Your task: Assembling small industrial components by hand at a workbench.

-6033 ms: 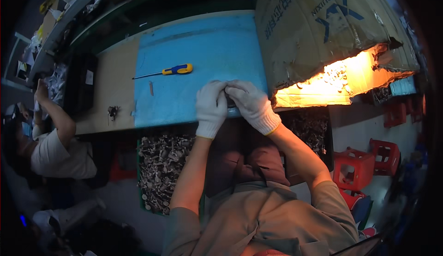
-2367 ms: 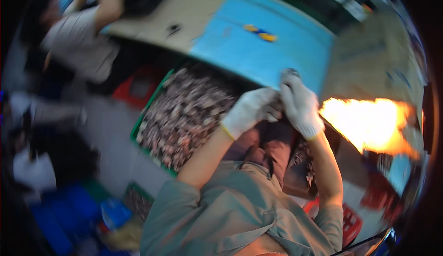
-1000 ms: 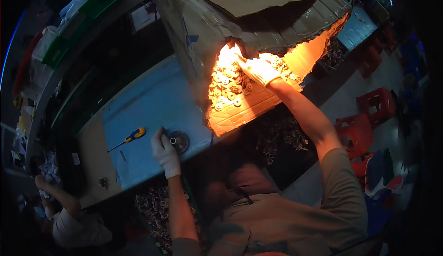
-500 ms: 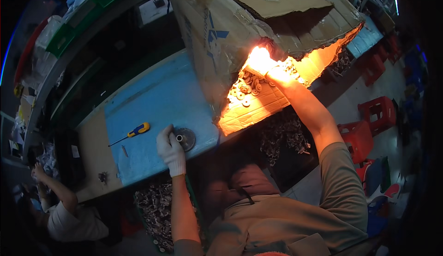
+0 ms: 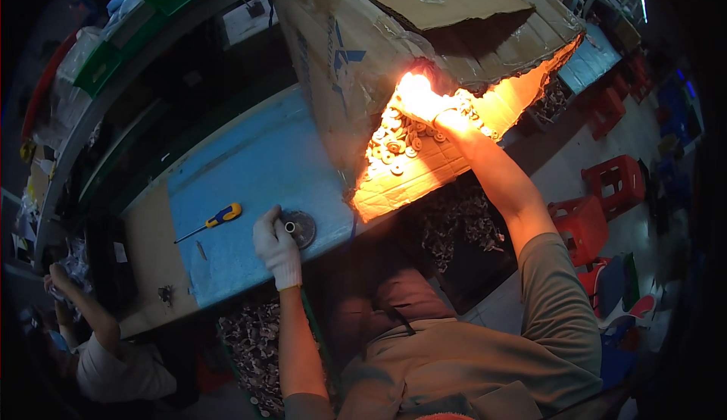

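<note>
My left hand [image 5: 277,247], in a white knit glove, rests near the front edge of the blue work surface. Its fingers are curled at the left rim of a dark round disc [image 5: 301,231] with a short metal tube standing on it. My right hand [image 5: 430,103] reaches into the lit opening of a large cardboard box [image 5: 326,64]. Strong glare washes out its fingers and anything in them. Many small ring-shaped parts [image 5: 397,143] lie piled around that hand on the cardboard flap [image 5: 413,185].
A screwdriver [image 5: 223,214] with a yellow and blue handle lies left on the blue sheet [image 5: 242,170]. A crate of small metal parts [image 5: 254,344] sits below the table; more metal parts [image 5: 458,227] are right of my legs. Red stools [image 5: 579,227] stand right. Another person [image 5: 121,359] works at far left.
The whole view has shifted slightly. My left hand stays by the disc, and my right hand stays in the bright opening among the ring-shaped parts.
</note>
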### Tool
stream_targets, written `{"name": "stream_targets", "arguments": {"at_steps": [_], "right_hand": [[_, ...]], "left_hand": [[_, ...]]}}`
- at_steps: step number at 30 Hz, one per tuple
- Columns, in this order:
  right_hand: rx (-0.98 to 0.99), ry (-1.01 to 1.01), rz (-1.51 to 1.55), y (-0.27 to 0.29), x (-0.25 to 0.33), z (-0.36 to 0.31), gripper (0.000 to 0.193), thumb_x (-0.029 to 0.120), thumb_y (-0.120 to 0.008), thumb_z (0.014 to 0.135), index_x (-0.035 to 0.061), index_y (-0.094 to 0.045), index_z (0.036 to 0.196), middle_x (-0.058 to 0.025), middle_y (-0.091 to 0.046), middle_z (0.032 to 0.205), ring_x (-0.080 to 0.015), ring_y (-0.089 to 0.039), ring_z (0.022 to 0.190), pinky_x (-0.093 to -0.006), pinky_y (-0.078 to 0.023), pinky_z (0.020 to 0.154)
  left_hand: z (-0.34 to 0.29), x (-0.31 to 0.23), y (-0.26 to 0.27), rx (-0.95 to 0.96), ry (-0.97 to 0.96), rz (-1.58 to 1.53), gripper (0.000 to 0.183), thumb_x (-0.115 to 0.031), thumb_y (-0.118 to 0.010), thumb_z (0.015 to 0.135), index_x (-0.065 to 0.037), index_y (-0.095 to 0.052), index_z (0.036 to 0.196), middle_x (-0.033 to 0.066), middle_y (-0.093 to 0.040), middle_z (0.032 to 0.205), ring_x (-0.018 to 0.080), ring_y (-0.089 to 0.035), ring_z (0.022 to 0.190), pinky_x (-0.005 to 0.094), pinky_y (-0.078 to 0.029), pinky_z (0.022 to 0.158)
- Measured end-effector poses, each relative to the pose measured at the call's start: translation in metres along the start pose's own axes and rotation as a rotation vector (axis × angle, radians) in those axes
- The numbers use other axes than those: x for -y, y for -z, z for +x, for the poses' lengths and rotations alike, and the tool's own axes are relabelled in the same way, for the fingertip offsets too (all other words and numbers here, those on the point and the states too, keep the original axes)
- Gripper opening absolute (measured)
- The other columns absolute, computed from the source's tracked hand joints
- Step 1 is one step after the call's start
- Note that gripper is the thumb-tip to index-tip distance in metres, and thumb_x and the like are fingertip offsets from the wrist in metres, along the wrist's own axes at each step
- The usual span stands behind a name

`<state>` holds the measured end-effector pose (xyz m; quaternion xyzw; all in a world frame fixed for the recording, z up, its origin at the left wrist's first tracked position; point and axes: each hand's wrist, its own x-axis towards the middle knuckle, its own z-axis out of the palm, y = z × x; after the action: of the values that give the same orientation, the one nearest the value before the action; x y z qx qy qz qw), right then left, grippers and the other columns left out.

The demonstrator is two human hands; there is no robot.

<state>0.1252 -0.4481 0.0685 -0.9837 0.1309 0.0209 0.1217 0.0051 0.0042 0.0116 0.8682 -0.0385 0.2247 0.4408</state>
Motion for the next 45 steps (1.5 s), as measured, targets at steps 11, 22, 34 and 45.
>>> {"name": "stream_targets", "arguments": {"at_steps": [11, 22, 34, 45], "right_hand": [[-0.087, 0.022, -0.234, -0.005, -0.031, -0.007, 0.052, 0.05, -0.045, 0.109, 0.0135, -0.071, 0.136, -0.0153, -0.069, 0.14, -0.0383, -0.067, 0.123, -0.0555, -0.051, 0.104], [0.143, 0.326, 0.891, -0.039, 0.16, -0.249, 0.023, 0.021, -0.063, 0.108, 0.0037, -0.073, 0.12, -0.0063, -0.069, 0.085, -0.0121, -0.065, 0.075, -0.0296, -0.054, 0.068], [0.261, 0.27, 0.763, -0.07, 0.247, -0.212, 0.039, 0.036, -0.06, 0.107, 0.0055, -0.074, 0.127, -0.0187, -0.079, 0.102, -0.0361, -0.077, 0.091, -0.0435, -0.06, 0.081], [0.288, -0.046, 0.451, -0.16, 0.009, -0.38, 0.036, 0.033, -0.063, 0.101, 0.0053, -0.076, 0.12, -0.019, -0.077, 0.119, -0.0372, -0.072, 0.116, -0.0494, -0.059, 0.094]], "left_hand": [[0.0, -0.009, -0.001, 0.026, 0.007, -0.031, 0.024, 0.001, -0.06, 0.098, 0.001, -0.076, 0.116, 0.0193, -0.075, 0.113, 0.0361, -0.072, 0.109, 0.0449, -0.055, 0.1], [0.005, -0.012, 0.008, -0.008, -0.092, -0.156, 0.025, 0.002, -0.06, 0.095, -0.002, -0.077, 0.112, 0.0181, -0.076, 0.112, 0.0368, -0.072, 0.108, 0.046, -0.055, 0.1], [-0.024, -0.011, 0.025, 0.086, 0.065, -0.437, 0.03, -0.009, -0.061, 0.104, 0.003, -0.073, 0.129, 0.0224, -0.075, 0.122, 0.0345, -0.073, 0.113, 0.0424, -0.056, 0.101], [-0.021, -0.006, 0.012, 0.226, 0.193, -0.388, 0.047, -0.024, -0.069, 0.109, 0.007, -0.063, 0.144, 0.0166, -0.072, 0.132, 0.0217, -0.067, 0.118, 0.0348, -0.053, 0.107]]}}
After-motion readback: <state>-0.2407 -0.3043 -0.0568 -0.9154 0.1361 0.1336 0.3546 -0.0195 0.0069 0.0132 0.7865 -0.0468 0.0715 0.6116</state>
